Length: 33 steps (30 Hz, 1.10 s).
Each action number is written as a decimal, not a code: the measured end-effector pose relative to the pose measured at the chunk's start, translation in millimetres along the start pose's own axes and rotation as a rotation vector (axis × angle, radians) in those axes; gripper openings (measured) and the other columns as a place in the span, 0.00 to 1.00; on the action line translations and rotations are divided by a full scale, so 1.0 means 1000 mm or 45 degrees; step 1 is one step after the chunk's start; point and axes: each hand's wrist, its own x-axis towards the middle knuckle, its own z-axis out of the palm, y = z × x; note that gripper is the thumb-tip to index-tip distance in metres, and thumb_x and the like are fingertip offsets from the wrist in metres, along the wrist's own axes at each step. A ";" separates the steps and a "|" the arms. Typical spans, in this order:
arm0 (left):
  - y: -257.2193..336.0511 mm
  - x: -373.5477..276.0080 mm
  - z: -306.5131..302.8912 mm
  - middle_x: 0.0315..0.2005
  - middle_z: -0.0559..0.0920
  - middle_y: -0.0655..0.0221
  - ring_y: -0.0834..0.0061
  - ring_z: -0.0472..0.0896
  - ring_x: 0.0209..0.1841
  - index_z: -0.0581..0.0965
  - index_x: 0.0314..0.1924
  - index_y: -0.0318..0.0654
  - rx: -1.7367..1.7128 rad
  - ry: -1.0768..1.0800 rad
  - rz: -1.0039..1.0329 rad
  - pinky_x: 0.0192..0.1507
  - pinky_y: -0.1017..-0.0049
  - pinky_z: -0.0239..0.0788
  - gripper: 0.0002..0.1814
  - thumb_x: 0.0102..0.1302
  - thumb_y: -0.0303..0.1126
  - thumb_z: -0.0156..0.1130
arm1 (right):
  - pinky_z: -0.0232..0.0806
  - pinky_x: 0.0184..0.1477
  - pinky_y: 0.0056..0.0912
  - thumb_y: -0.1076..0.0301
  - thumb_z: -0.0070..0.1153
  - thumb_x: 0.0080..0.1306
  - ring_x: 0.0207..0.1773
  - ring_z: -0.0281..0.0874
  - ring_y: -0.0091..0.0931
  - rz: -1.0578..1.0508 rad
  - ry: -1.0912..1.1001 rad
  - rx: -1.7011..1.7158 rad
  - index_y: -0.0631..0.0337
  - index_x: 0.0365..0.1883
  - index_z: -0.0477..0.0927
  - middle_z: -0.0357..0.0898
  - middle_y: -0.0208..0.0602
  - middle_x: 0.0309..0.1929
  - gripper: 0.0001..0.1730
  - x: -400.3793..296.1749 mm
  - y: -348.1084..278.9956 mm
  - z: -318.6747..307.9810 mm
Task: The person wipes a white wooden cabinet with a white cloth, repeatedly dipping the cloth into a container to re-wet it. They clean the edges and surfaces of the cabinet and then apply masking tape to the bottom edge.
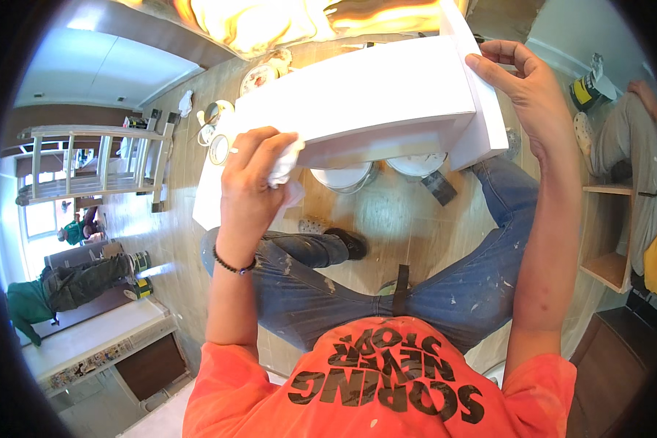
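Observation:
Across my knees lies a long white drawer-like board assembly (372, 90), with a taller white end board (484, 104) at its right. My right hand (525, 82) grips the outer edge of that end board, thumb on the near face and fingers curled behind. A crumpled white cloth or paper wad (286, 164) is pinched in my left hand (252, 167), against the assembly's left end. Part of the left end is hidden behind this hand. Below the assembly, two white bucket lids (342, 176) (418, 164) show, and a dark flat block (439, 188) leans beside one.
Rolls of tape (219, 149) and an open paint tin (258, 79) stand at the left end. An aluminium stepladder (98, 161) is further left, near people in green. On the right are a seated person's leg (632, 142), a black-and-yellow bucket (585, 92) and a wooden box frame (607, 268).

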 end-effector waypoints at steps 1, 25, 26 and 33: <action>0.008 0.004 0.006 0.48 0.87 0.63 0.59 0.87 0.52 0.88 0.54 0.40 -0.031 -0.003 0.042 0.55 0.63 0.79 0.27 0.52 0.14 0.73 | 0.69 0.67 0.34 0.44 0.82 0.62 0.60 0.83 0.28 0.016 -0.002 -0.006 0.65 0.61 0.87 0.87 0.37 0.55 0.39 0.000 0.000 0.001; -0.003 0.022 0.001 0.47 0.86 0.65 0.57 0.83 0.47 0.86 0.52 0.41 -0.025 -0.101 0.323 0.48 0.62 0.78 0.32 0.40 0.20 0.75 | 0.59 0.76 0.39 0.39 0.77 0.66 0.63 0.81 0.30 -0.017 -0.037 -0.074 0.59 0.62 0.87 0.87 0.35 0.55 0.37 0.007 0.014 -0.005; 0.002 0.028 0.006 0.47 0.86 0.66 0.58 0.83 0.47 0.86 0.51 0.41 -0.030 -0.101 0.349 0.48 0.62 0.78 0.31 0.41 0.19 0.74 | 0.59 0.76 0.39 0.39 0.77 0.66 0.63 0.80 0.30 -0.012 -0.030 -0.085 0.59 0.62 0.88 0.87 0.35 0.55 0.38 0.007 0.014 -0.005; 0.009 0.031 0.004 0.47 0.87 0.63 0.57 0.85 0.48 0.88 0.52 0.39 -0.055 -0.150 0.333 0.50 0.60 0.78 0.29 0.44 0.22 0.77 | 0.58 0.77 0.40 0.38 0.77 0.65 0.64 0.81 0.31 -0.033 -0.032 -0.119 0.59 0.62 0.88 0.87 0.36 0.55 0.38 0.006 0.018 -0.007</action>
